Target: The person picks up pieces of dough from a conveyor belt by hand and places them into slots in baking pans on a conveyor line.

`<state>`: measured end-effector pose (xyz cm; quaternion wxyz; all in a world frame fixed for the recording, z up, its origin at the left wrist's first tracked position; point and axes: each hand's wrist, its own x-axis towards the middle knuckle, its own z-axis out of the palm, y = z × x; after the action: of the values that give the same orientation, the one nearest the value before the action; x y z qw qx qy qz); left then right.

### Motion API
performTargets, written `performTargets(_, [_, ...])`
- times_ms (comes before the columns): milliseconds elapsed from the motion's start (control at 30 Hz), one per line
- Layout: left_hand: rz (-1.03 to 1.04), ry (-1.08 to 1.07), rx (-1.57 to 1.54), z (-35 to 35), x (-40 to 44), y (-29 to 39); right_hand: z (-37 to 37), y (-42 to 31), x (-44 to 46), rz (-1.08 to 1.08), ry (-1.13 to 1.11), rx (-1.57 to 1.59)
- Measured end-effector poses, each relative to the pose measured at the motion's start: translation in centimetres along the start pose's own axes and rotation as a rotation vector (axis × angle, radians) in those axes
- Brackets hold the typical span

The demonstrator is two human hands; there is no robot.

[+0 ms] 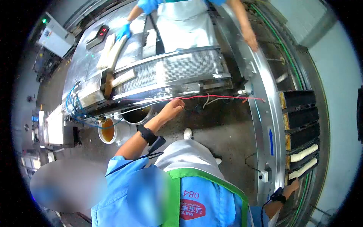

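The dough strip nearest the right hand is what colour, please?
The dough strip is creamy white, showing best in the head view.

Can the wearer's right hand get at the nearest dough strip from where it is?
Likely yes: the right hand is right by the near end of the dough strip, which lies uncovered, with nothing visible between them. Whether the fingers touch it, I can't tell.

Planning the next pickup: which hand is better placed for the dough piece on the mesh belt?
Likely the left hand: it is nearer the dough piece on the mesh belt; the right hand is by the black trays.
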<state>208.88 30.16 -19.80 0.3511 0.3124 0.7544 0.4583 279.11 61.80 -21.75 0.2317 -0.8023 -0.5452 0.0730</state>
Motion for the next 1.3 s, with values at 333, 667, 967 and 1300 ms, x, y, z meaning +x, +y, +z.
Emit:
performTargets(333, [-0.025,0.891,0.605,-17.1,-6.5,-9.6,-0.7,-7.4,-1.9,-0.463,0.100,-0.029])
performTargets(667, [0.203,0.810,1.063,-28.2,-8.8,-13.3,-7.2,-16.1,-13.2,-0.645,0.293,-0.117])
performTargets(967, [-0.074,0.250,0.975,-25.1,-12.3,-3.1,-9.8,-22.2,-16.4,-0.558,0.197,-0.232])
performTargets(1300, [0.252,-0.149,-0.287,-8.5,-10.7,24.4,-9.5,-23.3,-14.2,-0.563,0.045,-0.202])
